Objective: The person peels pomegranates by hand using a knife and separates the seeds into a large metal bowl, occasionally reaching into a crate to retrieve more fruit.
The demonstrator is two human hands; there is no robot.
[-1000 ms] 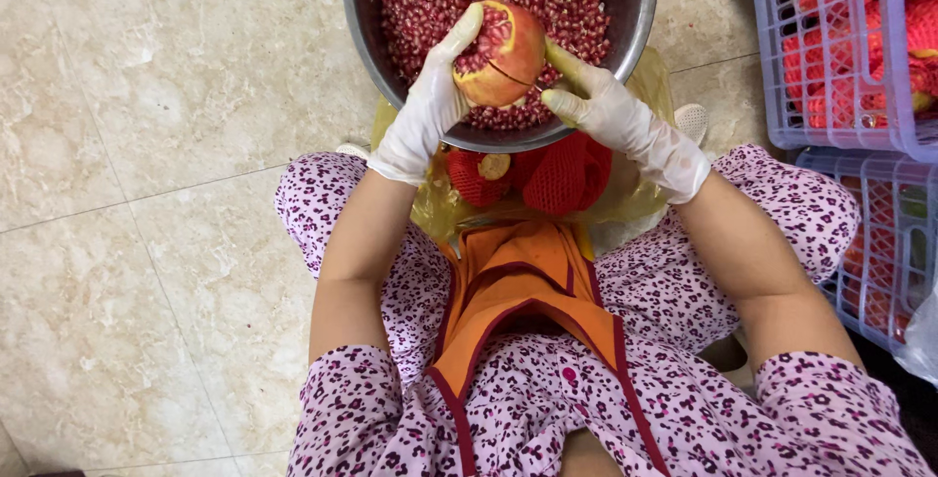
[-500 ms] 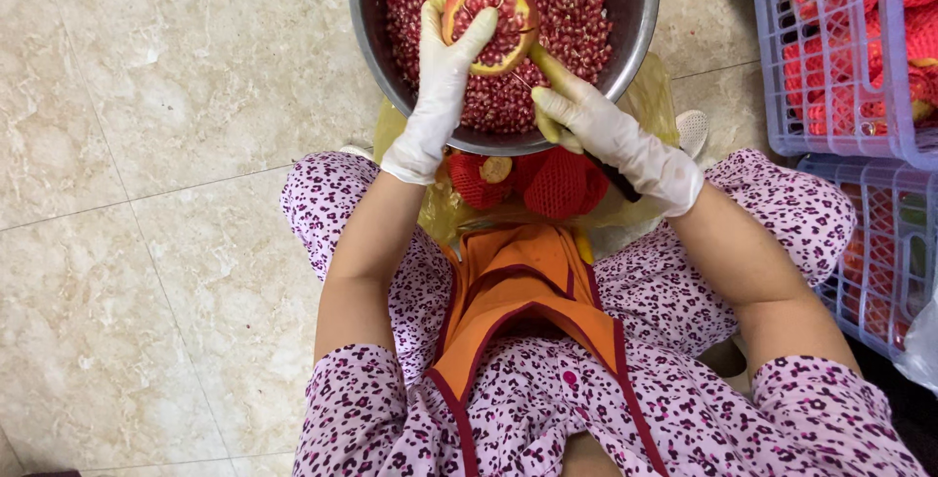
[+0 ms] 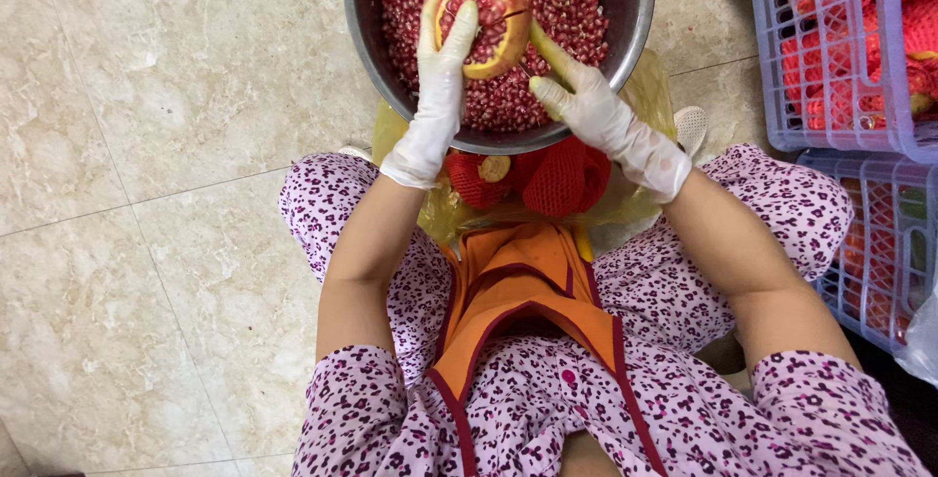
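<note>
Over the middle of the metal bowl [image 3: 362, 37], the left hand [image 3: 437, 76], in a white glove, cradles a cut-open pomegranate [image 3: 489, 18]: the fingers are wrapped round its near-left side, and one lies across the exposed red seeds on its open face. The right hand [image 3: 591, 106], gloved likewise, is closed round a thin knife [image 3: 521, 65], of which only a short stretch of blade shows, its tip against the fruit's lower right rind; the index finger stretches along the blade toward the fruit. The pomegranate is held above the heap of loose pomegranate seeds [image 3: 567, 8] that fills the bowl, nearer the bowl's far side than its near rim.

The bowl stands on a pale tiled floor [image 3: 166, 145], on a yellowish plastic bag [image 3: 645, 96]. Just under its near rim, between the person's knees, lie red mesh fruit sleeves [image 3: 562, 179] and a cut-off rind cap [image 3: 494, 167]. An orange apron [image 3: 518, 281] covers the lap of the flower-print clothes. At the right edge of the floor stand two lilac plastic crates [image 3: 831, 57], the farther one holding red-netted fruit.
</note>
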